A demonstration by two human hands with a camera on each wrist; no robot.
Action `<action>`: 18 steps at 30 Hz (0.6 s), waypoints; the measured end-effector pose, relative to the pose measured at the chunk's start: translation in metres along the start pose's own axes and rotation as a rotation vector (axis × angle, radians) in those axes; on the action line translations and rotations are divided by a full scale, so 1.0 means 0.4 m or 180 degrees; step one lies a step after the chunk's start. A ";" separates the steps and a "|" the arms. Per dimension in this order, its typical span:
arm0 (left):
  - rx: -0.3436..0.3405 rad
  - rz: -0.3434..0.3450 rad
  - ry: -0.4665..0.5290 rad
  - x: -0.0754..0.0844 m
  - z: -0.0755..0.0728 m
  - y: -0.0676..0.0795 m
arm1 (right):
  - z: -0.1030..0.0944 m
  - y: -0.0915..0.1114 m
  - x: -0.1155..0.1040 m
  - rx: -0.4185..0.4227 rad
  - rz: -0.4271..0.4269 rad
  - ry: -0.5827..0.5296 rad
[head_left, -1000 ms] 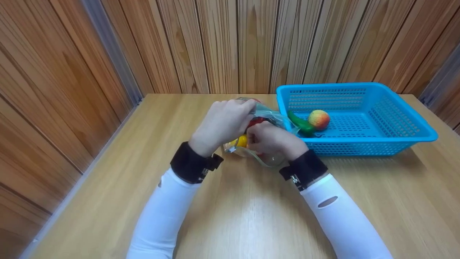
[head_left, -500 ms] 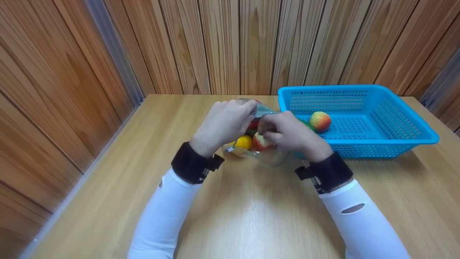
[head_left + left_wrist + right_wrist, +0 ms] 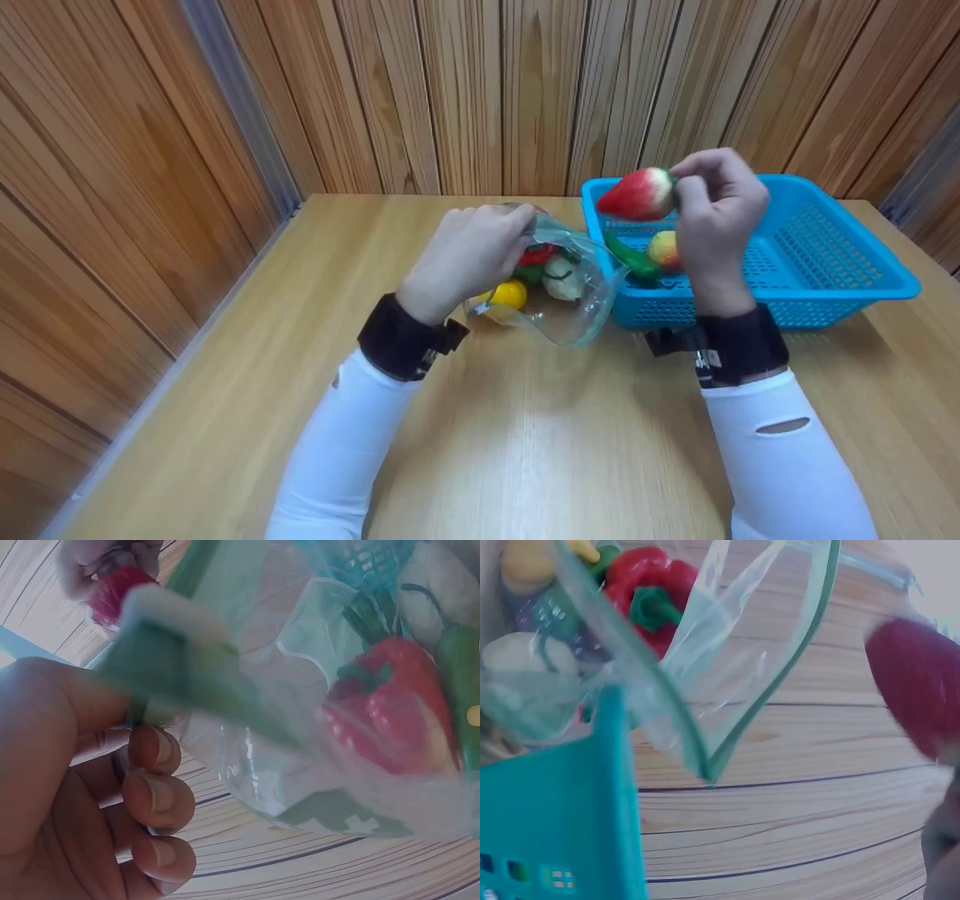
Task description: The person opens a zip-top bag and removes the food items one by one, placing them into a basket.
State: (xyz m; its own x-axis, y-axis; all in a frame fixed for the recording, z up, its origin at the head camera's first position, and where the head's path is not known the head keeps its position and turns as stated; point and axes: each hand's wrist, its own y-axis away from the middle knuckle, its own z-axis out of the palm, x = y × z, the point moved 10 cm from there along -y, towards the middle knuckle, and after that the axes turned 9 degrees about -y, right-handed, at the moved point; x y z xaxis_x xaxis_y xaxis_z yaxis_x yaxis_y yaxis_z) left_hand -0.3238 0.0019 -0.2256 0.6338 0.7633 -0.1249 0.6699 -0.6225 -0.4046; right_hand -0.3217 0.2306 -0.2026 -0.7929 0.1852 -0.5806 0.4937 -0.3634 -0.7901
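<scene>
My left hand [image 3: 474,251] pinches the rim of a clear zip bag [image 3: 596,311] lying on the table, and the bag's mouth gapes toward me. Inside it are a red bell pepper [image 3: 390,705], a yellow round piece [image 3: 510,295], a whitish bulb-like vegetable [image 3: 562,277] and some green pieces. Above the left part of a blue basket [image 3: 825,296], my right hand [image 3: 720,217] holds a strawberry [image 3: 637,196] by its green stem end, its red tip pointing left. The right wrist view shows the strawberry [image 3: 915,682] blurred, clear of the bag.
In the basket, a green chili pepper [image 3: 631,259] lies beside a yellow-red round fruit [image 3: 664,250], partly hidden by my right hand. The bag's right edge reaches the basket's left side. A wood-plank wall [image 3: 450,97] stands behind the wooden table [image 3: 480,450].
My right hand has come out of the bag with the strawberry, moving up and right over the basket. My left hand has stayed on the bag's rim.
</scene>
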 end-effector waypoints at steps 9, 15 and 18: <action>-0.0057 -0.0015 -0.0016 -0.001 0.006 0.001 | -0.028 0.034 0.242 -0.0395 0.1545 0.1063; -0.0078 -0.0008 0.0013 0.002 0.009 -0.002 | -0.011 0.080 0.321 -0.1277 0.2092 0.1831; -0.0046 0.0006 -0.0028 0.004 0.006 -0.002 | -0.011 0.080 0.319 -0.1315 0.2047 0.2001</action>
State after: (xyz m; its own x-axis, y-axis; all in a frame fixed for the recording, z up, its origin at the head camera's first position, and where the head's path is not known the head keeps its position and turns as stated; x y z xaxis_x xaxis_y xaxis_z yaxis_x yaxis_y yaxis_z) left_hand -0.3244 0.0041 -0.2276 0.6317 0.7636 -0.1337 0.6743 -0.6263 -0.3913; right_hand -0.4056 0.2466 -0.3027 -0.0550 0.5588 -0.8275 0.9445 -0.2398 -0.2247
